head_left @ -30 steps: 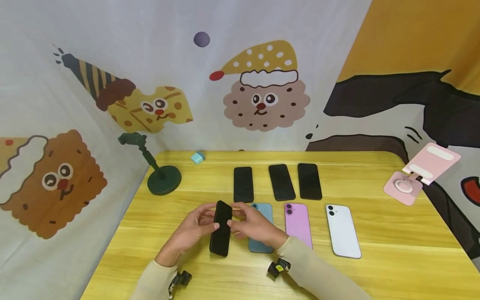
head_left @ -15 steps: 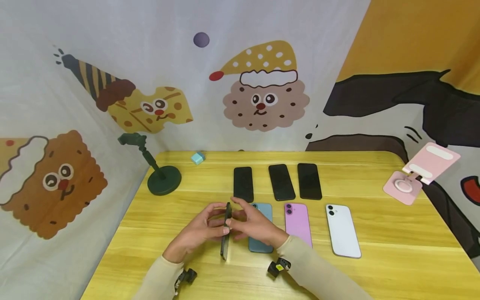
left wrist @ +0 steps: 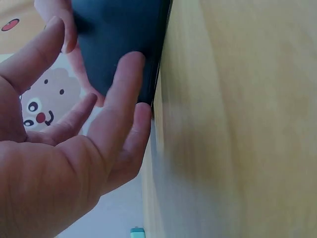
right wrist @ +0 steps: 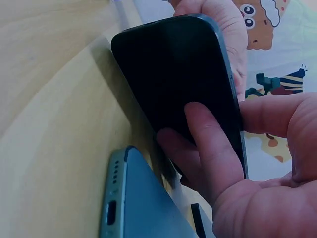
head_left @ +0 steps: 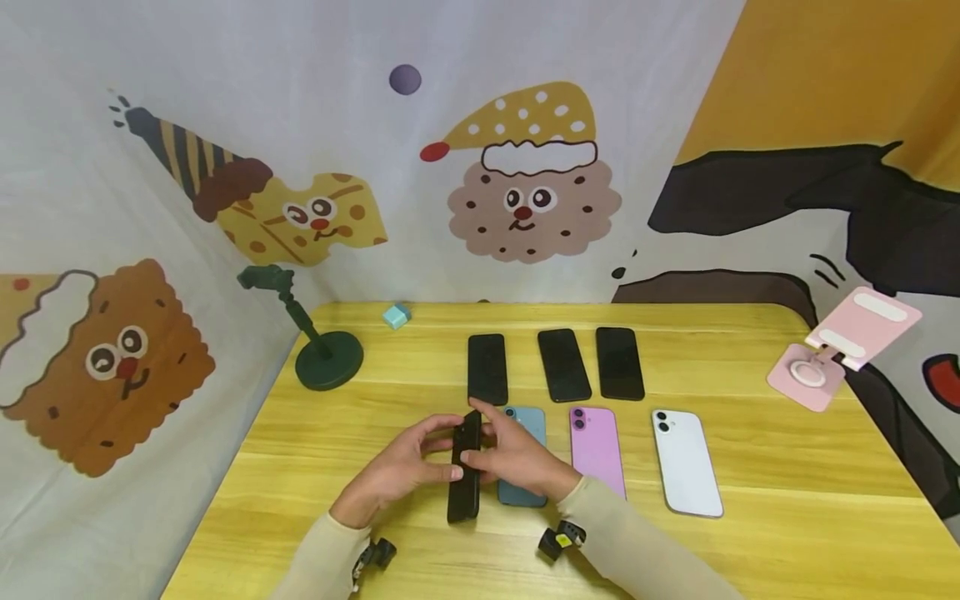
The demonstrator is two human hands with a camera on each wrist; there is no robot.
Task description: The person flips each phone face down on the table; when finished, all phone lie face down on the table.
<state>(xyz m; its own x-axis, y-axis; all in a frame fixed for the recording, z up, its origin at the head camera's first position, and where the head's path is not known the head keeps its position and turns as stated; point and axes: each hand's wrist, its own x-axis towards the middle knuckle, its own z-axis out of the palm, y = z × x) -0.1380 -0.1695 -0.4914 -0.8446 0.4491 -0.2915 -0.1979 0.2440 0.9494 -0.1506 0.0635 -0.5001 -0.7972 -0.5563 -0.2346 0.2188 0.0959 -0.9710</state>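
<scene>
A white curtain (head_left: pixel 300 67) printed with cartoon snacks backs your yellow wood-grain table (head_left: pixel 787 492). At the far-left corner stands a dark green stand (head_left: pixel 328 362), and a small light-blue block (head_left: pixel 397 316) lies by the far edge. Your left hand (head_left: pixel 397 467) and right hand (head_left: pixel 525 454) share the black phone (head_left: pixel 464 500), left of centre towards the near edge, your thumbs and fingers holding it from both sides. It's tilted up sideways, its long axis running from far edge to near, far end slightly rightward, dark glassy face towards your right hand. Beyond lie three dark phones (head_left: pixel 564 364); rightward, a teal phone (head_left: pixel 522 493), a pink phone (head_left: pixel 597 454), a white phone (head_left: pixel 687 462), then a pink stand (head_left: pixel 863 325) near the right edge.
</scene>
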